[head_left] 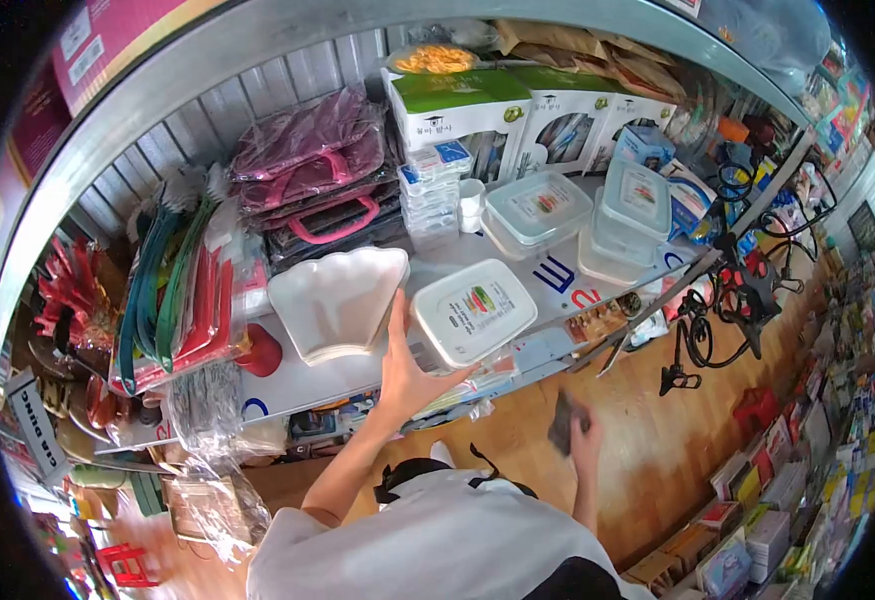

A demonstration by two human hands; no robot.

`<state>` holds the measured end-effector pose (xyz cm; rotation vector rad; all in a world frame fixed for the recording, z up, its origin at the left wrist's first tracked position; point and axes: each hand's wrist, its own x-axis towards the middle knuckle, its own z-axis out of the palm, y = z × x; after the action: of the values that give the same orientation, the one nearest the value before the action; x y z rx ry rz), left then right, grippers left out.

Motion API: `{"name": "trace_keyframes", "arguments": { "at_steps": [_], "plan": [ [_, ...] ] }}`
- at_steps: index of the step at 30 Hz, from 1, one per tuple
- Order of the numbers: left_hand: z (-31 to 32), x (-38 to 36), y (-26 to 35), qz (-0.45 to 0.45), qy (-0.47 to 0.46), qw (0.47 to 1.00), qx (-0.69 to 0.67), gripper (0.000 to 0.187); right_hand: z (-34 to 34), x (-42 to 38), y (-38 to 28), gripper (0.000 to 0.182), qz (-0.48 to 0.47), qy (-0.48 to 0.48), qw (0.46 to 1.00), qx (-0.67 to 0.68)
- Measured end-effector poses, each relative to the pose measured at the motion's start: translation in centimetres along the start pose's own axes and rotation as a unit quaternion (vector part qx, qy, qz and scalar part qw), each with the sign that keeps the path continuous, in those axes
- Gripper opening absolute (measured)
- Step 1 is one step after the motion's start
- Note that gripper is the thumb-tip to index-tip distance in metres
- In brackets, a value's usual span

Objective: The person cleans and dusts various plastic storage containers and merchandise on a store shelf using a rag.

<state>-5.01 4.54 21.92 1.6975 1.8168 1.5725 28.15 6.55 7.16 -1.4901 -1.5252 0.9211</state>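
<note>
At the shelf's front edge my left hand point(410, 378) spans the near left corner of a clear plastic food container point(473, 310) with a white labelled lid. Its fingers run up the container's left side and its thumb lies along the front. Left of that hand sits a stack of white scalloped trays point(341, 298). Lower down, over the floor, my right hand point(584, 436) is closed on a dark grey cloth point(561, 424). More lidded food containers point(539, 210) stand behind, and a taller stack of containers point(625, 222) is to the right.
Pink-handled bags point(307, 180), small stacked boxes point(432, 195) and green-white cartons point(462, 115) line the back. Red and green packets point(187, 300) and a red cup point(258, 350) are left. Black cords point(717, 310) hang at right. Boxed goods point(727, 500) cover the lower right floor.
</note>
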Motion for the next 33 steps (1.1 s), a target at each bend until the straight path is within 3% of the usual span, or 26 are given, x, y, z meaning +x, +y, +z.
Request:
{"name": "trace_keyframes", "arguments": {
  "at_steps": [1, 3, 5, 7, 9, 12, 15, 19, 26, 27, 30, 31, 33],
  "plan": [
    [-0.1, 0.1, -0.3, -0.005, -0.006, 1.0, -0.003, 0.132, -0.3, 1.2, -7.0, 0.027, -0.06, 0.008, 0.998, 0.012],
    [-0.6, 0.5, -0.7, -0.011, -0.017, 1.0, -0.003, 0.133, 0.2, 2.8, -14.9, 0.028, -0.205, 0.042, 0.974, 0.085],
    [-1.1, 0.7, -0.3, -0.036, -0.035, 0.999, -0.013, 0.133, 1.4, 4.4, -20.5, 0.03, -0.371, 0.072, 0.924, 0.055],
    [-1.1, 0.8, -0.3, -0.037, -0.049, 0.998, -0.032, 0.133, 4.0, 6.2, -23.3, 0.03, -0.432, 0.04, 0.901, 0.025],
    [-1.2, 0.9, -0.5, -0.029, -0.069, 0.996, -0.046, 0.133, 7.5, 7.7, -25.3, 0.029, -0.425, -0.059, 0.902, -0.034],
    [-1.5, 1.1, -0.7, -0.015, -0.059, 0.997, -0.041, 0.134, 11.8, 7.2, -24.0, 0.038, -0.474, -0.035, 0.852, -0.22],
    [-1.6, 0.6, -1.9, 0.036, -0.041, 0.998, 0.018, 0.128, 12.2, 4.8, -26.3, 0.042, -0.472, -0.133, 0.848, -0.201],
    [-1.0, 0.4, -2.7, 0.028, -0.048, 0.998, 0.002, 0.129, 12.7, 4.2, -25.6, 0.043, -0.487, -0.154, 0.844, -0.166],
    [-0.3, 1.0, 0.0, -0.016, -0.038, 0.999, -0.019, 0.143, 7.4, 10.0, -23.2, 0.043, -0.389, -0.095, 0.898, -0.183],
    [-0.2, 0.9, -0.2, -0.028, -0.04, 0.998, -0.028, 0.144, 8.4, 9.9, -23.2, 0.045, -0.416, -0.072, 0.876, -0.233],
    [-0.2, 0.8, -1.0, 0.008, -0.028, 0.999, -0.016, 0.14, 11.2, 7.7, -25.2, 0.047, -0.483, -0.101, 0.846, -0.199],
    [-0.5, 0.5, -1.1, 0.013, -0.032, 0.999, 0.036, 0.134, 11.6, 7.0, -25.7, 0.047, -0.497, -0.134, 0.838, -0.183],
    [-0.6, -0.2, -1.6, -0.024, -0.046, 0.999, 0.009, 0.131, 11.9, 5.9, -26.3, 0.047, -0.521, -0.197, 0.818, -0.147]
  ]
}}
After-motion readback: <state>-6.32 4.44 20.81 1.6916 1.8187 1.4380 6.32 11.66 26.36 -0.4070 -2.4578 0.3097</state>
